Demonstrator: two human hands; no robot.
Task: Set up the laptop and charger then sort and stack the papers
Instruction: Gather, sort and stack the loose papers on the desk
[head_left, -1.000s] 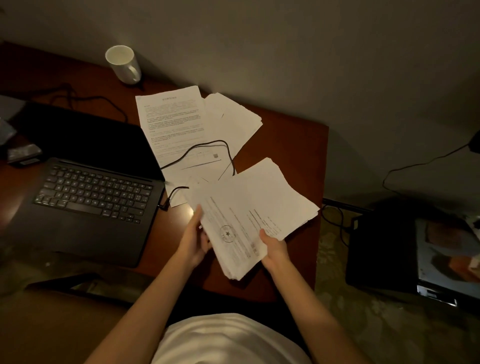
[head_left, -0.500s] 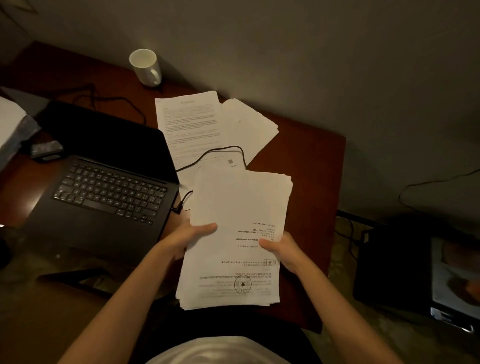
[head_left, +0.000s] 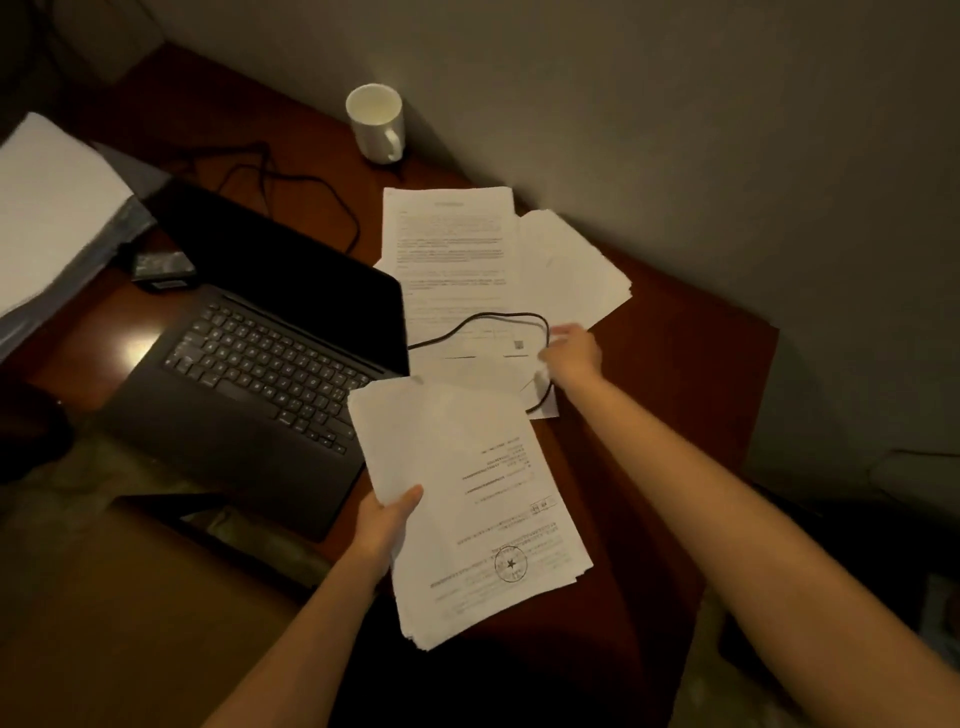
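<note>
Right hand's fingers (head_left: 558, 340) blurred over the loose papers (head_left: 452, 270), grip unclear; stack's (head_left: 467, 499) print too small.

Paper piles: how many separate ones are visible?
3, possibly more hidden. One stack in the left hand; loose sheets spread on the desk under the cable, by the right hand; one pile far left.
</note>
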